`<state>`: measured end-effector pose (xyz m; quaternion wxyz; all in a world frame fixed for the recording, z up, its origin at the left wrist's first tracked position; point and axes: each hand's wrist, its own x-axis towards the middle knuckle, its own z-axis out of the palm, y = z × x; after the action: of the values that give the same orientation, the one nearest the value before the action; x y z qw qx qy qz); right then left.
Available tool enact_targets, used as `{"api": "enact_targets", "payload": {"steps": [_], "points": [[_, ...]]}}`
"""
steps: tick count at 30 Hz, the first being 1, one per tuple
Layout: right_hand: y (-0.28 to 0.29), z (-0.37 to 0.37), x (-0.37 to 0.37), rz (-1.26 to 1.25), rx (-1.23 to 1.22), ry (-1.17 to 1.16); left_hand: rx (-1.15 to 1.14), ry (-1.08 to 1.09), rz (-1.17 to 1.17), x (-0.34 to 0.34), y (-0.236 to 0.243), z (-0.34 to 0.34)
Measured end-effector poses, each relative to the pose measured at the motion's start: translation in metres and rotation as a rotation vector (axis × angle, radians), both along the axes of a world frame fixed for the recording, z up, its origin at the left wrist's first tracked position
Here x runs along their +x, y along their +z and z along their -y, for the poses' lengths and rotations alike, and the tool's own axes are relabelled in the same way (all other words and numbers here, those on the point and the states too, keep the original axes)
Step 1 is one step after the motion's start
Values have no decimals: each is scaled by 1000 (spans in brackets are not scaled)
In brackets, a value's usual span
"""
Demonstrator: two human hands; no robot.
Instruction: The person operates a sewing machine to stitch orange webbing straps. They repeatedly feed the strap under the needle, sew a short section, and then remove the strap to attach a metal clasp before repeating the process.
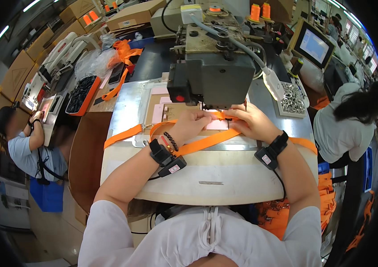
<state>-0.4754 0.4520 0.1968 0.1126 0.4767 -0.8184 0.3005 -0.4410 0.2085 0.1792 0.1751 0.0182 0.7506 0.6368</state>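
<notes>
Under the head of an industrial sewing machine [219, 73], my left hand [190, 127] pinches an orange webbing strap [210, 140]. Close by on its right, my right hand [255, 124] has its fingers closed on the same strap, by a small dark piece whose kind is too small to tell. The strap loops below both hands, and orange lengths trail to the left and right edges of the table. A metal clip [146, 127] joins the strap left of my left wrist. Pink pads [158, 113] lie on the work plate behind my hands.
A tray of metal hooks [292, 101] stands at the right, beside a lamp [272, 83]. An orange bin of black parts [82, 95] is at the left. A screen [312, 46] stands at the back right. Two people sit nearby, one on each side.
</notes>
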Motion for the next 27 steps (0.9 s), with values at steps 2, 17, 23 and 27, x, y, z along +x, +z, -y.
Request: {"api": "enact_targets", "payload": {"steps": [2,17,23,27], "points": [[14,-5,7,-164,16,-5,14,-3,78,4,9,0],[21,95,127,1408,-143,254,-34,114,-168,18,26,-19],[22,104,150,1817,-307,197,-975,49,-947,32,20,-9],[28,108,156,1868,-346,178,-1273,-182,-1186,36,19,-6]]}}
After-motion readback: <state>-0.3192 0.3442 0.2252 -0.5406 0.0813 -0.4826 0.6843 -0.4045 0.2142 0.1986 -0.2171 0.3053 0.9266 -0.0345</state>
